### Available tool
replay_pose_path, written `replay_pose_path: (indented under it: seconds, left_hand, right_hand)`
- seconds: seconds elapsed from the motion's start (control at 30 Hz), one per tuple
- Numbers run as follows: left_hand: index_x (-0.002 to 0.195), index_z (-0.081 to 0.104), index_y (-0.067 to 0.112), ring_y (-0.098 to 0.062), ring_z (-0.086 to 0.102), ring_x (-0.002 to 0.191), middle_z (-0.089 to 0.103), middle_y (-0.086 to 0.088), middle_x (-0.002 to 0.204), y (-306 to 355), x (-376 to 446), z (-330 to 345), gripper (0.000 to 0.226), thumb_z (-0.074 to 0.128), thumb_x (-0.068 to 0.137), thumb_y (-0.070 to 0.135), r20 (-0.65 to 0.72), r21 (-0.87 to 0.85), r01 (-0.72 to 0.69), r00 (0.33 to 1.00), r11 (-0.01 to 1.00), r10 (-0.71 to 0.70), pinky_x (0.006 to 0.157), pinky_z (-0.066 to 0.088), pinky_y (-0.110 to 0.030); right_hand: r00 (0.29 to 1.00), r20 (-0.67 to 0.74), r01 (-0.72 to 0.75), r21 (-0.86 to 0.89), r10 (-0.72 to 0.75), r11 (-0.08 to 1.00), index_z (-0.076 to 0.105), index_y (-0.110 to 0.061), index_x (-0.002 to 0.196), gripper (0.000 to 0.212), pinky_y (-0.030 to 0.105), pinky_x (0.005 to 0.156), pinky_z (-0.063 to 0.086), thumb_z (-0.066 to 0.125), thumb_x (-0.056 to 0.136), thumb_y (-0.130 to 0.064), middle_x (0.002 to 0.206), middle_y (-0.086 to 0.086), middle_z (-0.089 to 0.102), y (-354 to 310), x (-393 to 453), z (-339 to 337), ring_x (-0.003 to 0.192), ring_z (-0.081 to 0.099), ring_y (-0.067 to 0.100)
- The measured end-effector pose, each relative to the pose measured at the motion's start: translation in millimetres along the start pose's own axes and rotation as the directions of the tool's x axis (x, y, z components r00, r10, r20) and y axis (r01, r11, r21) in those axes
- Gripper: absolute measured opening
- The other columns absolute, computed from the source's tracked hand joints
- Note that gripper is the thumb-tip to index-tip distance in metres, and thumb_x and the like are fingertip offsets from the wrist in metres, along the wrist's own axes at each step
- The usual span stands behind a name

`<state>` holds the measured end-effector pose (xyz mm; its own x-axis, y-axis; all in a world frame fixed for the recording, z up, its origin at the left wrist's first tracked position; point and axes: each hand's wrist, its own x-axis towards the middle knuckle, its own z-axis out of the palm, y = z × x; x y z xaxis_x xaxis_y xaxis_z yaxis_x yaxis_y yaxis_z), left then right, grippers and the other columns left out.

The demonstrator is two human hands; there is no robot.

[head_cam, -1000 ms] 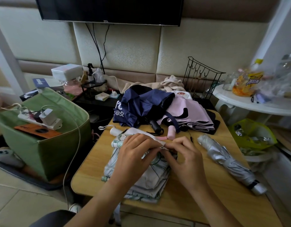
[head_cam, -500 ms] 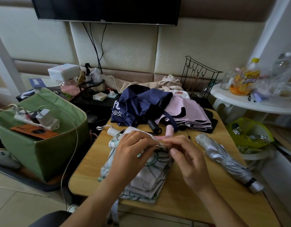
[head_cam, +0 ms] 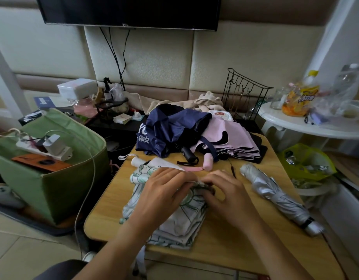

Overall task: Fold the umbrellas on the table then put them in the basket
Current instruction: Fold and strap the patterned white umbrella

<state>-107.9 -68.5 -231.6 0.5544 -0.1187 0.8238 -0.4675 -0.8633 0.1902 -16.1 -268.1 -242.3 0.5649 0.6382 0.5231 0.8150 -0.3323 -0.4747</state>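
Your left hand and right hand meet over the white umbrella lying at the counter's near edge, both grips pinching its fabric. The silver umbrella lies folded to your right; the green basket stands left of the counter.

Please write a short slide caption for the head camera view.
Both hands pinch the white printed umbrella on the wooden table; a rolled silver umbrella lies beside.
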Motion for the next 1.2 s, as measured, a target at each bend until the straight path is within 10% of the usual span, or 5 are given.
replay_pose_path:
  seconds: [0.43,0.57,1.2]
  left_hand:
    - [0.097,0.072,0.019,-0.016,0.066,0.09,0.071,0.007,0.1,-8.9,-1.5,-2.5,0.012,0.078,0.087,0.016,0.131,0.072,-0.043,0.991,0.997,0.033,0.08,0.053,-0.036]
    - [0.119,0.07,0.025,-0.015,0.062,0.11,0.067,0.008,0.119,-17.4,-4.5,-4.3,0.046,0.082,0.075,0.019,0.286,0.132,0.09,0.95,0.987,-0.125,0.09,0.046,-0.03]
    - [0.106,0.081,0.025,-0.017,0.061,0.088,0.065,0.006,0.095,-39.9,-9.3,-23.2,0.043,0.087,0.068,0.007,0.311,0.215,0.178,0.92,0.96,-0.24,0.072,0.048,-0.032]
  right_hand:
    - [0.998,-0.061,-0.011,-0.068,0.006,0.998,0.069,-0.022,0.098,0.01,0.018,0.078,0.048,0.069,0.092,-0.031,0.098,-0.017,0.06,-2.0,-0.8,4.7,0.095,0.059,0.003]
    - [0.997,-0.073,-0.001,-0.077,-0.004,0.997,0.07,-0.02,0.096,0.008,0.026,0.077,0.053,0.07,0.089,-0.022,0.098,-0.015,0.061,-1.2,-0.9,5.1,0.095,0.06,0.006]
    - [0.989,-0.107,0.098,-0.037,-0.102,0.994,0.072,-0.018,0.105,0.02,0.032,0.086,0.051,0.073,0.091,-0.033,0.104,-0.009,0.06,-21.7,6.6,30.6,0.1,0.06,0.014]
